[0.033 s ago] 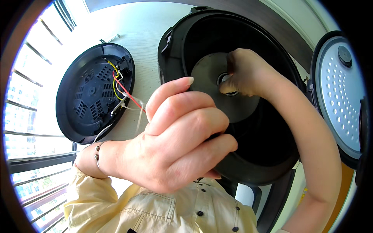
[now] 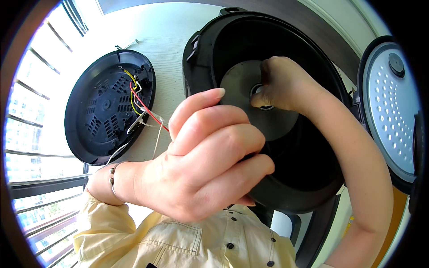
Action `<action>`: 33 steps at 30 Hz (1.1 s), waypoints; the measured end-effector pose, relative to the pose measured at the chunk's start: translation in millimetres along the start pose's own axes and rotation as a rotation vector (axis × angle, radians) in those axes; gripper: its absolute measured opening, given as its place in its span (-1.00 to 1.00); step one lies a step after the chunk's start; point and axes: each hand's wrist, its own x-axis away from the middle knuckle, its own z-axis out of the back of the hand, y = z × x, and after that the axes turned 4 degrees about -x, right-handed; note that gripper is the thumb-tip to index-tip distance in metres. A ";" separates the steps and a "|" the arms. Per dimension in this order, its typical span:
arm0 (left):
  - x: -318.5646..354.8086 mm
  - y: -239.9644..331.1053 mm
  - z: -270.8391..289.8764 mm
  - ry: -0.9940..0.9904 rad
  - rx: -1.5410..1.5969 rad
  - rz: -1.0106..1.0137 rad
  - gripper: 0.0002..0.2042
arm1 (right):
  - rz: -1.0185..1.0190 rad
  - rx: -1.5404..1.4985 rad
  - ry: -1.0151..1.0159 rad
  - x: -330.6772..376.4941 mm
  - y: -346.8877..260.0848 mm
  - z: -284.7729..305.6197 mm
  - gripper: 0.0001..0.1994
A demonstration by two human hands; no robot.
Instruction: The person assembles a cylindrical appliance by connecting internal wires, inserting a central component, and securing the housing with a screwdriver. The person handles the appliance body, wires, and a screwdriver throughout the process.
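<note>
A black rice cooker body [image 2: 199,71] lies tipped on the table, its inside facing me. My right hand [image 2: 283,85] reaches into it, fingers bent and closed at the middle of a round grey heating plate [image 2: 237,80]. The thumb lies on the silver centre ring [image 2: 257,89]; the other fingertips are hidden. In front of the cooker's near left side, my left hand [image 2: 214,156] is closed with fingers curled and the little finger lifted. What it grips, if anything, is hidden behind the hand. Red and white wires [image 2: 149,111] run toward it from the left.
The cooker's black oval base cover [image 2: 100,116] with vent slots lies at the left, the wires attached to it. On the right hangs the lid with its silver dimpled inner plate [image 2: 384,102]. A small screw-like part [image 2: 134,42] lies at the back. A barred window [image 2: 35,134] borders the left.
Almost everything stays in place. My left hand and the cooker have shifted very slightly right, and a thin white wire near my left wrist has moved a little. Both hands stay closed.
</note>
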 end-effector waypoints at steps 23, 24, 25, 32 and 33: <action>-16.8 -11.3 2.9 -0.024 -0.046 -0.056 -0.66 | 0.441 0.101 -0.126 6.4 8.4 21.1 -0.67; -16.1 -10.8 2.9 -0.026 -0.049 -0.055 -0.66 | 0.470 0.066 -0.138 8.4 6.9 22.9 -0.66; -15.5 -10.4 2.7 -0.023 -0.048 -0.050 -0.66 | 0.467 0.069 -0.145 9.4 5.7 23.6 -0.66; -10.6 -7.2 2.5 -0.018 -0.065 -0.064 -0.66 | 0.405 0.245 -0.189 7.4 4.6 16.1 -0.67; -9.7 -7.2 2.3 -0.021 -0.060 -0.053 -0.66 | 0.392 0.271 -0.200 8.1 2.4 17.3 -0.69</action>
